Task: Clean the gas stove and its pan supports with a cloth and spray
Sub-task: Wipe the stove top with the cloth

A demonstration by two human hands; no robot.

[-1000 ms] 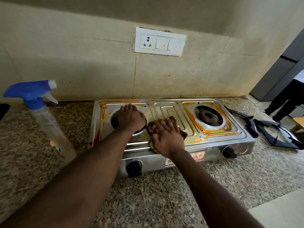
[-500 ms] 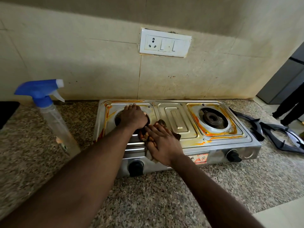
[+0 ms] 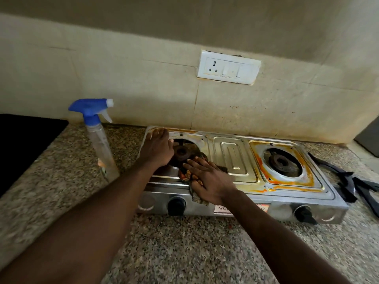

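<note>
Gas stove (image 3: 231,160) sits on the granite counter (image 3: 184,247) against the far wall, both pan supports off. Right hand (image 3: 209,181) lies flat, fingers spread wide, pressing a patterned cloth (image 3: 185,174) onto the steel top just right of and near to the left burner (image 3: 181,153) — the cloth's near edge hangs over the front lip above the left knob (image 3: 176,206). Left hand (image 3: 158,148) rests palm-down on the far-left corner of the stove, fingers extended, gripping nothing; judged to be bracing the body. Right burner (image 3: 282,161) is ringed with orange residue, uncleaned.

Pan supports (image 3: 352,183) lie on the counter just right of the stove, overlapping. Spray bottle (image 3: 100,140) stands upright on the left, apart from the stove.

Handling, as a judgement: cloth is soft, limp, bunches easily — needs a flat palm on top, not a pinch. Stove looks like thin sheet steel, light enough to slide on the granite, so bracing a corner matters. Supports look rigid and heavy — take them by an arm. Bottle is light plastic; hold at the neck.
</note>
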